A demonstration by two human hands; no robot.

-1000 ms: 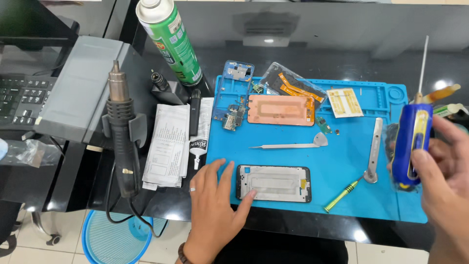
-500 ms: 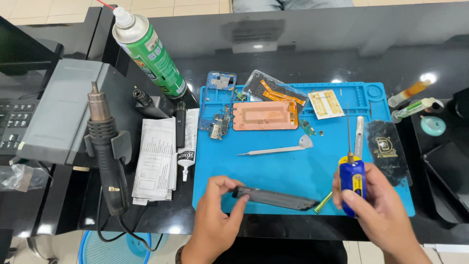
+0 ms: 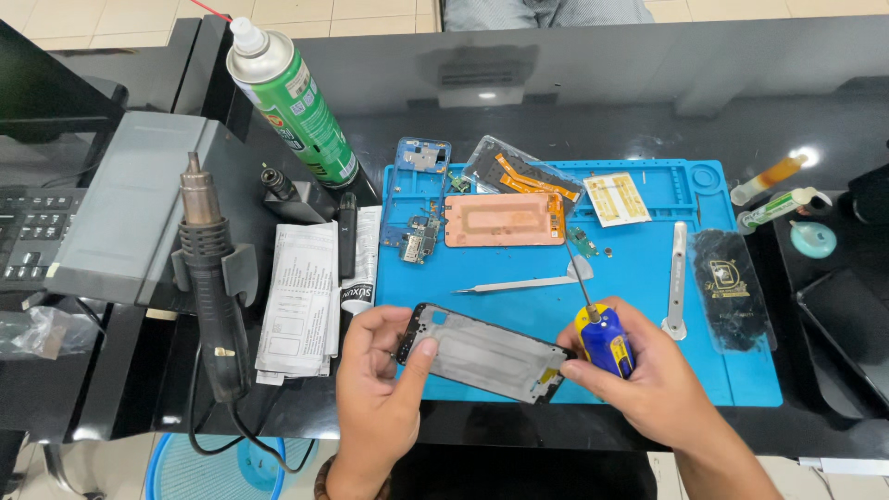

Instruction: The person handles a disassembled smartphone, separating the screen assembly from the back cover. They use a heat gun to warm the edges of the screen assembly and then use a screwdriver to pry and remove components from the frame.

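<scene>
Crowding the blue mat [image 3: 648, 370] around my hands are loose parts: a copper-coloured flat panel [image 3: 505, 219] lies beyond the frame, a bare circuit board [image 3: 419, 236] sits to its left, and slim metal tweezers [image 3: 528, 282] rest between that panel and my work, close to the tool's tip. A grey pry bar [image 3: 677, 278] lies just right of my right hand. Off the mat on the dark table [image 3: 574, 93], a black hot-air gun [image 3: 211, 278] stands in its holder beside folded printed papers [image 3: 301, 296], with a tall green spray can [image 3: 292, 97] behind.

My left hand [image 3: 375, 398] has its fingers closed around the near left end of the phone frame [image 3: 482, 352], a thin black rectangle with a pale grey matte inner plate, tilted up off the mat. My right hand [image 3: 648, 380] is wrapped tight around a stubby blue-and-yellow screwdriver [image 3: 604, 338], its thin steel shaft slanting up and away. The frame's right end touches my right fingers.
</scene>
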